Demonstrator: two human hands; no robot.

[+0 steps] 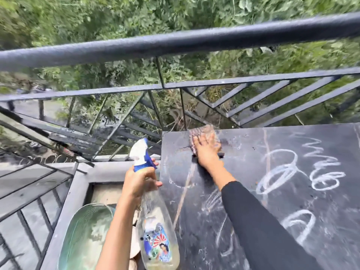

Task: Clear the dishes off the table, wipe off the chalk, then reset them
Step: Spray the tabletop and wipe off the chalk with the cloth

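Observation:
The black table top [292, 240] carries white chalk loops and scribbles [280, 172] across its middle and right. My right hand [207, 151] lies flat on a checked cloth [202, 136] at the table's far left corner, pressing it onto the surface. Chalk near that corner looks fainter and smeared. My left hand [138, 182] grips the neck of a clear spray bottle [157, 230] with a blue and white trigger head, held just off the table's left edge. No dishes stand on the visible part of the table.
A black metal railing [175, 43] runs close behind the table, with dense green foliage beyond and below. A green round plate [83, 236] rests low on the left beside the table, next to a grey concrete ledge [78, 191].

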